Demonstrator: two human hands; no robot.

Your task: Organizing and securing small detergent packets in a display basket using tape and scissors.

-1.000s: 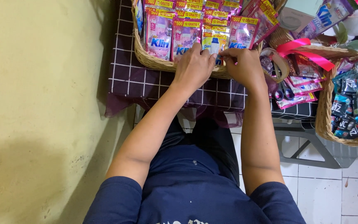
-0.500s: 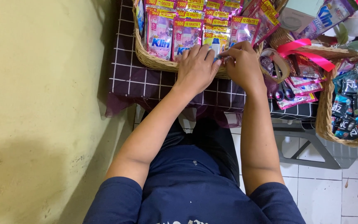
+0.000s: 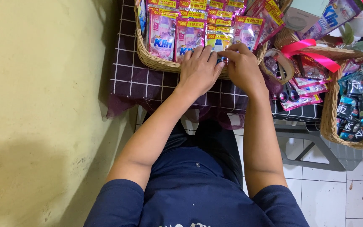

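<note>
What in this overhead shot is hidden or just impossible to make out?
All in the head view:
- What the fingertips pinch: the left hand and right hand cover it at the wicker basket rim.
- Basket's far side and upper rows of pink sachets: cut off by the top edge.
- Basket of dark sachets: cut off by the right edge.
- Person's lap: hidden by the torso.

Pink sachets (image 3: 188, 35); dark white-checked tablecloth (image 3: 147, 84)

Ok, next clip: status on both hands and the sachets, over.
Left hand and right hand together at wicker basket front rim. Fingers pinching one small sachet; grip detail hidden. Pink sachets packed upright behind. Nothing blocking.
</note>
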